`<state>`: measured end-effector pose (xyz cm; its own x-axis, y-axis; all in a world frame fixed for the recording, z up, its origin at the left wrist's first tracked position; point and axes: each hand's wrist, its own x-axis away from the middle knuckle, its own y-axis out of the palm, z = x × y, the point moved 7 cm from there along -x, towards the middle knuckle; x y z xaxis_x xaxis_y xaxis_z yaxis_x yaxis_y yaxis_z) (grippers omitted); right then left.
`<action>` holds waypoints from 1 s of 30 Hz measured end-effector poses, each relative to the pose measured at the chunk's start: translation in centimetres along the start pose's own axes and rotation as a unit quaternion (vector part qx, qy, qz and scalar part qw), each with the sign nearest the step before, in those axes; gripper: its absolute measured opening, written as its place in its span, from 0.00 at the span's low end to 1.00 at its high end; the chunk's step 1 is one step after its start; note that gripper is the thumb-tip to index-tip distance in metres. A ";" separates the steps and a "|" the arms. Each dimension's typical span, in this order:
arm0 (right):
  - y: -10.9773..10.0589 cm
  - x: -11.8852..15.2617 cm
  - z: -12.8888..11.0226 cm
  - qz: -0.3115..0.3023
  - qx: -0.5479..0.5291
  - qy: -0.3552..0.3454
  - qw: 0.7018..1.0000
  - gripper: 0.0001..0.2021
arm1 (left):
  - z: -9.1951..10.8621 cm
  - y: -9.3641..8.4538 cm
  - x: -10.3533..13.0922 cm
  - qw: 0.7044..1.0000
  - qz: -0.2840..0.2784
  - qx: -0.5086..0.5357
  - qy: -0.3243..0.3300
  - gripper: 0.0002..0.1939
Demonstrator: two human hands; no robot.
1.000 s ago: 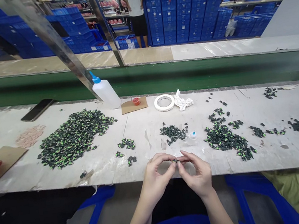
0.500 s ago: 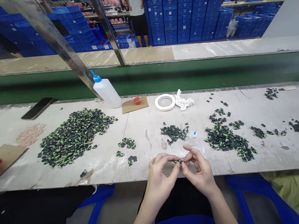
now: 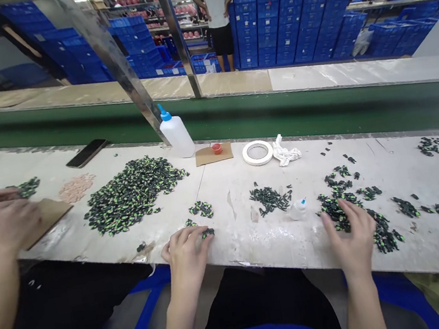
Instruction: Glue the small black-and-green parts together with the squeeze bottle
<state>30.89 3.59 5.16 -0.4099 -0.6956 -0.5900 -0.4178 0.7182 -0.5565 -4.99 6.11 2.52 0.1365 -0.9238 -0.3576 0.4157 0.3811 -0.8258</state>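
Observation:
My left hand (image 3: 186, 254) lies flat at the near edge of the white table (image 3: 256, 241), its fingertips touching a small cluster of green-and-black parts (image 3: 207, 233). Off to the right, my right hand (image 3: 351, 234) rests with spread fingers on a bigger heap of the same parts (image 3: 380, 231). Neither hand visibly holds anything. Between the hands sit a patch of dark parts (image 3: 270, 199) and a tiny glue bottle (image 3: 299, 206).
A large parts pile (image 3: 133, 194) lies to the left, with a white squeeze bottle (image 3: 177, 135), tape roll (image 3: 258, 152), rag (image 3: 286, 153) and phone (image 3: 86, 153) behind. A co-worker's hands (image 3: 0, 219) work at far left. A green belt (image 3: 298, 114) runs behind the table.
My hands were pinched together on a small part in front of me; now they are apart, left down by the small cluster, right on the heap. The view has shifted left.

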 end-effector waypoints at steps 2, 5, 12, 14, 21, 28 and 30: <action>2.2 0.5 -0.9 -0.068 -0.012 -0.027 0.997 0.30 | 0.1 0.6 -0.4 0.997 -0.010 0.012 0.076 0.07; 4.7 1.2 -1.4 -0.113 -0.030 -0.039 0.992 0.31 | 0.0 1.5 -1.2 0.987 -0.051 0.020 0.154 0.11; 5.5 1.4 -0.9 -0.141 -0.150 0.072 0.976 0.19 | 1.4 1.5 -2.5 0.982 -0.071 0.071 0.163 0.09; 5.3 1.9 -0.6 -0.161 -0.214 0.146 0.952 0.19 | 3.3 1.7 -2.2 0.979 -0.069 0.112 0.157 0.09; 4.0 2.9 -0.2 -0.089 -0.390 0.234 0.886 0.16 | 9.1 5.5 -0.4 0.956 -0.101 0.248 0.117 0.08; 4.5 3.7 0.5 -0.034 -0.456 0.314 0.832 0.16 | 8.6 6.0 0.3 0.939 -0.136 0.297 0.110 0.06; 4.8 3.7 -0.2 -0.063 -0.416 0.308 0.853 0.16 | 8.3 5.8 0.2 0.939 -0.135 0.304 0.089 0.06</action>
<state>27.18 4.43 0.41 -0.5601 -0.8284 0.0052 -0.8165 0.5530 0.1660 4.91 7.86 1.28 -0.1776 -0.9424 -0.2833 0.8569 -0.0066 -0.5154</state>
